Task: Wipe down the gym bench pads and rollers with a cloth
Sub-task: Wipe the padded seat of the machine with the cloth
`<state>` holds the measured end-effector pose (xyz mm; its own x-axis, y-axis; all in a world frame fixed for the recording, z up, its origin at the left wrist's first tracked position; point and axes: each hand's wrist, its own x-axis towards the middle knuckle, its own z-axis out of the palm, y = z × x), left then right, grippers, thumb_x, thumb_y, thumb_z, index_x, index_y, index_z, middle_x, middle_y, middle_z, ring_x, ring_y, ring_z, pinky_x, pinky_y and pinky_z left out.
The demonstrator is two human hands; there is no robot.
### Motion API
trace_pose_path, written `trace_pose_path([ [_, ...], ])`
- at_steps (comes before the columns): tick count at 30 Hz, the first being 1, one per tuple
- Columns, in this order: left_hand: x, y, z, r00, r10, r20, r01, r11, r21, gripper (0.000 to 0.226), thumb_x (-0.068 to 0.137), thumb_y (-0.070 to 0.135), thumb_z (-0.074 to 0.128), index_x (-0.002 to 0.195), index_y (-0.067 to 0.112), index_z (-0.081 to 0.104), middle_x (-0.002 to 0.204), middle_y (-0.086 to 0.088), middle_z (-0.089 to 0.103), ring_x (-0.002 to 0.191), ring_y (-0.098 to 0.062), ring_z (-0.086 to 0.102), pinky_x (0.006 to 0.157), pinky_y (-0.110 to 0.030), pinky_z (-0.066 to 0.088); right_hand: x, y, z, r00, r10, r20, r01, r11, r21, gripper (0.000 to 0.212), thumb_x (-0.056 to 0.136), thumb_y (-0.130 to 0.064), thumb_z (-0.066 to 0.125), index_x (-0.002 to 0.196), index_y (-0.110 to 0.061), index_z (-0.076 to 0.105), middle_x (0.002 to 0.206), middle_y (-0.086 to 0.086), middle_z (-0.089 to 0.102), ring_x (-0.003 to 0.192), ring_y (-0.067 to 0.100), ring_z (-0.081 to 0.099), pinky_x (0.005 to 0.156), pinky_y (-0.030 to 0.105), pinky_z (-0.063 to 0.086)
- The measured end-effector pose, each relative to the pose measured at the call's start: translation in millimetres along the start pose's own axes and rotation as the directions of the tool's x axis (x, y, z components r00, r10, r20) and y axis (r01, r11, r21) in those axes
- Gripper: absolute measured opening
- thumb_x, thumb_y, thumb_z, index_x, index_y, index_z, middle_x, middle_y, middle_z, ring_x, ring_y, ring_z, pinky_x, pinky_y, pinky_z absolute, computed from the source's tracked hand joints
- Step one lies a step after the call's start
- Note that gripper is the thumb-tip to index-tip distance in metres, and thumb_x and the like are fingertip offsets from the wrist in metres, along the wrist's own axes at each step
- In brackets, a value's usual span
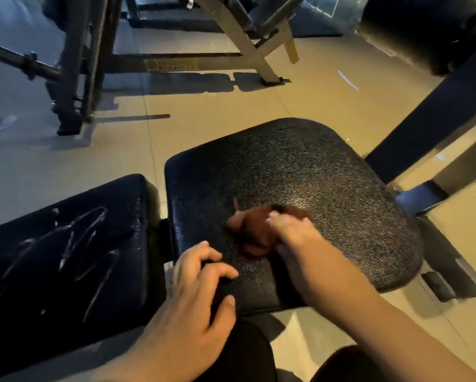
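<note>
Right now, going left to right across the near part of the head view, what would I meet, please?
Streaked pad, left hand, brown cloth gripped by the right hand, metal bench bracket.

The blurred right hand (292, 234) hides part of the brown cloth (254, 237).

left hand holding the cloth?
No, the right hand grips the cloth on the seat pad; the left hand rests bare on its edge.

A tan tiled floor (217, 111) covers the area. A dark metal machine frame (176, 55) stands on it at the rear, bearing a yellow label (172, 64). A steel bar (5, 53) enters at left.
</note>
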<state>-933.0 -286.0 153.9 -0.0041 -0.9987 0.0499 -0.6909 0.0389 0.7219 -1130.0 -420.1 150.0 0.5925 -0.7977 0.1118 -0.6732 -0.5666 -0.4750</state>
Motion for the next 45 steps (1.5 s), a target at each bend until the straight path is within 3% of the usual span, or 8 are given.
trace_pose_path([
  [3,-3.7,4.7,3.9,0.983,-0.072,-0.167,0.049,0.990,-0.135,0.042,0.085,0.049,0.041,0.126,0.053,0.037,0.138,0.031,0.024,0.144,-0.001,0.020,0.114,-0.022,0.026,22.7,-21.4,15.3,0.994,0.109,-0.033,-0.111,0.989,-0.093,0.052,0.100,-0.017,0.047,0.151,-0.014,0.035,0.159,0.005,0.032,0.149,0.022,0.024,0.119,0.032,0.000],
  [7,-4.1,-2.3,0.0,0.904,-0.182,-0.388,0.111,0.974,-0.198,0.041,0.087,0.030,0.052,0.123,0.048,0.044,0.128,0.024,0.037,0.127,-0.008,0.042,0.102,-0.018,0.037,19.0,-77.0,32.1,0.973,-0.149,0.177,0.146,0.989,0.034,0.050,0.100,-0.026,0.046,0.149,-0.018,0.041,0.157,0.002,0.036,0.148,0.017,0.024,0.118,0.026,-0.002],
  [12,-4.1,-4.1,-7.1,0.937,-0.242,-0.250,0.187,0.956,-0.226,0.041,0.092,0.020,0.052,0.121,0.048,0.046,0.121,0.036,0.031,0.120,0.001,0.040,0.098,-0.022,0.038,12.2,-39.3,16.9,0.982,-0.124,0.145,0.124,0.992,0.005,0.044,0.096,-0.036,0.044,0.136,-0.022,0.055,0.151,-0.005,0.045,0.143,0.010,0.034,0.123,0.038,0.016],
  [16,3.2,1.3,-6.9,0.917,-0.292,-0.272,0.214,0.935,-0.284,0.045,0.093,0.028,0.048,0.124,0.057,0.034,0.127,0.036,0.028,0.118,0.009,0.036,0.097,-0.015,0.035,45.5,-56.3,32.9,0.998,0.020,0.055,-0.014,0.993,-0.115,0.049,0.102,-0.028,0.042,0.149,-0.016,0.039,0.160,0.006,0.030,0.150,0.023,0.020,0.119,0.036,-0.001],
  [22,3.5,-11.1,-15.4,0.841,-0.453,-0.295,0.286,0.836,-0.469,0.055,0.097,0.000,0.044,0.115,0.053,0.045,0.120,0.014,0.048,0.102,-0.001,0.052,0.094,-0.021,0.043,32.4,-67.4,23.3,0.944,-0.182,0.277,0.178,0.983,0.038,0.046,0.098,-0.032,0.043,0.143,-0.021,0.048,0.154,-0.004,0.040,0.146,0.013,0.028,0.121,0.028,0.005],
  [28,1.1,-19.3,-14.8,0.873,-0.369,-0.319,0.236,0.892,-0.384,0.038,0.103,0.022,0.038,0.136,0.041,0.043,0.136,0.021,0.040,0.127,0.009,0.040,0.108,-0.014,0.033,15.0,-70.7,30.5,0.984,-0.052,0.169,0.068,0.994,-0.087,0.054,0.097,-0.037,0.035,0.146,-0.018,0.045,0.155,0.003,0.040,0.146,0.023,0.031,0.120,0.035,0.007],
  [37,-13.7,-13.8,22.5,0.923,-0.289,-0.254,0.190,0.916,-0.353,0.054,0.096,0.059,0.019,0.149,0.047,0.015,0.158,0.037,0.006,0.147,0.011,0.003,0.121,-0.017,0.007,-26.3,-70.9,27.8,0.960,-0.192,0.205,0.215,0.972,-0.096,0.038,0.098,-0.040,0.042,0.128,-0.023,0.057,0.147,-0.004,0.050,0.140,0.012,0.041,0.120,0.034,0.021],
  [45,-13.3,-15.8,19.3,0.859,-0.410,-0.305,0.222,0.836,-0.502,0.062,0.090,0.059,0.026,0.149,0.040,0.028,0.156,0.027,0.024,0.143,0.013,0.020,0.115,-0.009,0.018,-26.9,-84.6,40.2,0.953,-0.196,0.232,0.235,0.960,-0.155,0.049,0.097,-0.044,0.039,0.140,-0.023,0.052,0.154,-0.002,0.042,0.145,0.015,0.033,0.121,0.039,0.021],
])
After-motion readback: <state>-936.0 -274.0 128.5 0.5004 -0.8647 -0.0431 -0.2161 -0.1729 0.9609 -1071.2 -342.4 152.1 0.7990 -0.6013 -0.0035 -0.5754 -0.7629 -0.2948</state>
